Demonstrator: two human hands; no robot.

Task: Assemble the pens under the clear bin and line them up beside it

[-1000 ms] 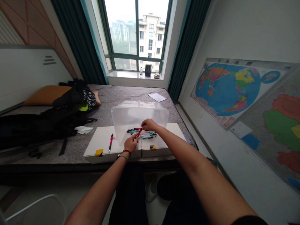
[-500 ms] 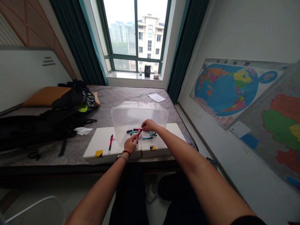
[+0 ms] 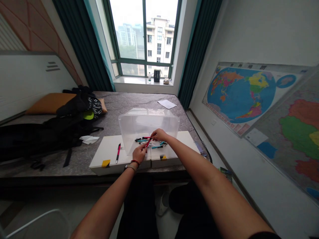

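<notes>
Left hand (image 3: pixel 140 153) unmoved, clear bin (image 3: pixel 138 124) behind

We see soft daylight entering through the window (image 3: pixel 145 39), the sky (image 3: pixel 127 11) blown out white; the floor (image 3: pixel 87 196) lies dim, and our view stretches toward its edges.

The left hand (image 3: pixel 140 154) and right hand (image 3: pixel 159 134) are ungloved, each with slim fingers. Two bands circle the left wrist: nearer the hand, a thin dark bracelet (image 3: pixel 135 161) with a reddish tint; nearer the elbow, a tan-grey strap (image 3: pixel 130 167) with a small dark piece at its outer edge, too small to identify. Both forearms are uncovered. On the right arm, the hem of a black sleeve (image 3: pixel 264 235) crosses above the elbow. The trousers (image 3: pixel 139 209) are black and plain, their folds lost in shadow.
</notes>
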